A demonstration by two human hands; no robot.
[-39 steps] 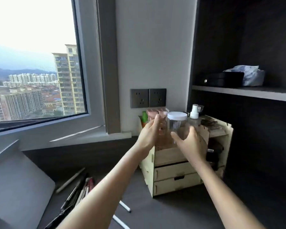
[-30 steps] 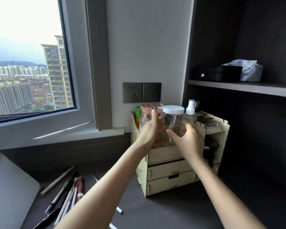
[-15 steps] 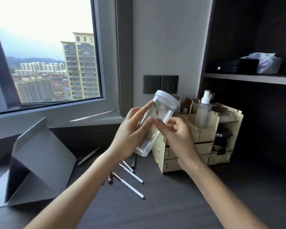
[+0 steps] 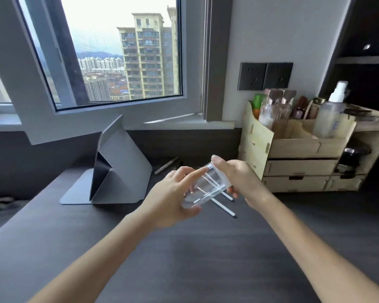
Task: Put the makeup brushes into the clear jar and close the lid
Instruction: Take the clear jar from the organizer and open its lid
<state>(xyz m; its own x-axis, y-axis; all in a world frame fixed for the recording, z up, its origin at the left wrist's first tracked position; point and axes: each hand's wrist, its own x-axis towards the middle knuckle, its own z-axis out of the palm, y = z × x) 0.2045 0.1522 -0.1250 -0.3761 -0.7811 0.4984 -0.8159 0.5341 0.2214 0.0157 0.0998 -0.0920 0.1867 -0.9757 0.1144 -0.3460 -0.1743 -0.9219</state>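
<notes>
Head view: we hold the clear jar (image 4: 202, 189) tilted above the worktop (image 4: 206, 259), left hand (image 4: 171, 202) gripping its body, right hand (image 4: 239, 180) closed on the lid (image 4: 221, 174). Smooth, light, slippery plastic; clasp the body firmly.

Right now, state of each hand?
Left hand: closed around the body of the clear plastic jar, held tilted.
Right hand: closed on the jar's white lid.
</notes>
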